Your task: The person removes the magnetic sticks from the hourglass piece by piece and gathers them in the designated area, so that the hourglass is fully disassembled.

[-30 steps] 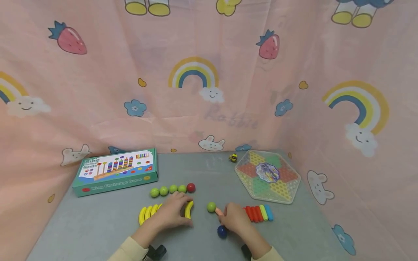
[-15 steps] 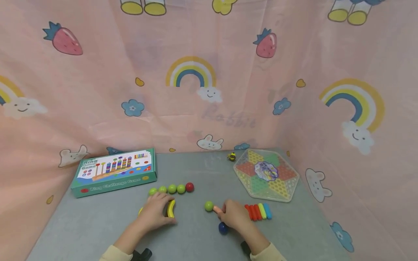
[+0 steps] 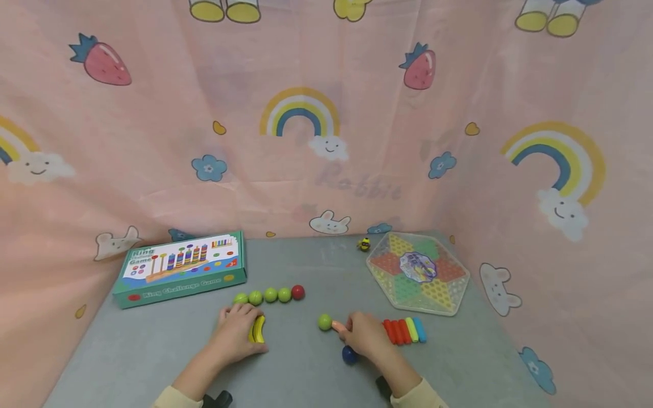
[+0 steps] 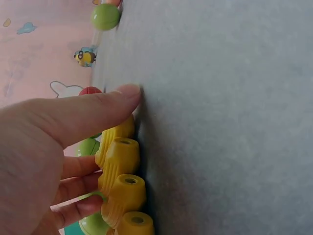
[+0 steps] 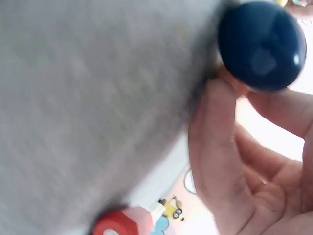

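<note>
My left hand [image 3: 233,334] spans a row of yellow toy bananas on the grey table. Its thumb and fingertips hold the rightmost toy banana [image 3: 259,330] by its two ends; the left wrist view shows several more bananas [image 4: 124,188] packed alongside, mostly hidden by the hand from above. My right hand [image 3: 368,335] pinches a short peach-orange stick [image 3: 338,327] between thumb and index finger, low over the table. The stick's free end points at a green ball [image 3: 325,322]. A shiny dark blue ball [image 5: 264,46] lies just in front of the right fingers.
Behind the bananas runs a line of green balls [image 3: 270,295] ending in a red ball [image 3: 298,292]. Red, yellow and blue sticks [image 3: 403,331] lie right of my right hand. A green game box [image 3: 181,269], a hexagonal board [image 3: 418,275] and a small bee-like toy [image 3: 364,245] stand farther back.
My left hand has slid left with the rightmost banana, bringing it against the other bananas. The right hand and its stick have barely moved.
</note>
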`<state>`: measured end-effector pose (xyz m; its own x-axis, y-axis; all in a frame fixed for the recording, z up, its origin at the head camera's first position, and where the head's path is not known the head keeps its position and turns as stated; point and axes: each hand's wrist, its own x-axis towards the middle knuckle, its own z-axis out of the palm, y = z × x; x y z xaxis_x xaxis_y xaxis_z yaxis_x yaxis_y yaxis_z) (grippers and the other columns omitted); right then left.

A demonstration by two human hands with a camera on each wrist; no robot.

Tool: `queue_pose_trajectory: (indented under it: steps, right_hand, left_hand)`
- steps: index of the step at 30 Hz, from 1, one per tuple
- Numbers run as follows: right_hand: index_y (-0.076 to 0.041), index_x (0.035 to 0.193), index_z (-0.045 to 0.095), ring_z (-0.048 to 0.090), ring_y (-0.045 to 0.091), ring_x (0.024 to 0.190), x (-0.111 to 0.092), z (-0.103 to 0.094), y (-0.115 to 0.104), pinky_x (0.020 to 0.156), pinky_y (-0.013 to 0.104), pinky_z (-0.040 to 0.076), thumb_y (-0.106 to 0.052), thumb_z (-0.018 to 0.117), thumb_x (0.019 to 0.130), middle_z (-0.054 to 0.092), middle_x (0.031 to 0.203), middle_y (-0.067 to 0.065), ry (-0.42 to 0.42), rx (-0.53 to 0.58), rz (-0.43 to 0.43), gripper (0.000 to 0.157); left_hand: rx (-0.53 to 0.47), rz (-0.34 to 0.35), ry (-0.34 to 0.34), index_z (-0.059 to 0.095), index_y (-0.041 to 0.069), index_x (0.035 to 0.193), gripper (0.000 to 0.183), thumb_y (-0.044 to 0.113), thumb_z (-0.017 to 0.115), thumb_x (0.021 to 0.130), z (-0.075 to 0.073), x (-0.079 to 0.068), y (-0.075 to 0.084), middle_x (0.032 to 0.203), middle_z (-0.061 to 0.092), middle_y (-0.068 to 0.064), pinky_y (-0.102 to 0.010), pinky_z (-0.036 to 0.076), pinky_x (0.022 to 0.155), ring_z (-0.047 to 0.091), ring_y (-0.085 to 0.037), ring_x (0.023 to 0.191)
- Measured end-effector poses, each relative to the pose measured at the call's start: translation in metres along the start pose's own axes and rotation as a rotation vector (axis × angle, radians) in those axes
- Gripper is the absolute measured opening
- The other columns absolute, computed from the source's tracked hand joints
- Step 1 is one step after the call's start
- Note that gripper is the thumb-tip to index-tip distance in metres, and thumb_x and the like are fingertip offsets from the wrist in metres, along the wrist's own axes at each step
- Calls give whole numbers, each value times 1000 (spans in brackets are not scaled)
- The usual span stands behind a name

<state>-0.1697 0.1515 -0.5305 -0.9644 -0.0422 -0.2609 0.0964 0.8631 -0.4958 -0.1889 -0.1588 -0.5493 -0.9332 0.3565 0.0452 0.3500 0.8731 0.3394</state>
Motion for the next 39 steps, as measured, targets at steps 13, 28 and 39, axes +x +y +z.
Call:
queue_pose_trajectory:
  steps: [13,28,39]
  right_hand:
    - [-11,82,61,50,18,59,-13,4,-9,53,32,39,-36,81,85,55,67,2,-4,-33,7,32]
    - [-13,87,70,52,17,62,1,9,-11,56,35,44,-24,79,87,60,72,-1,42,-82,-36,14]
    - [-15,86,73,57,17,65,2,10,-11,59,37,49,-29,78,89,66,78,0,82,-114,-38,15]
  left_hand:
    - [-88,184,107,62,13,134,68,44,84,79,5,8,36,126,64,-2,-51,49,99,60,-24,117]
    - [-132,124,-2,67,11,121,44,37,79,87,52,26,87,111,65,-2,-41,55,87,63,-20,103]
    - [-136,142,-20,67,8,119,31,24,73,93,50,25,94,106,63,0,-37,55,85,62,-16,97]
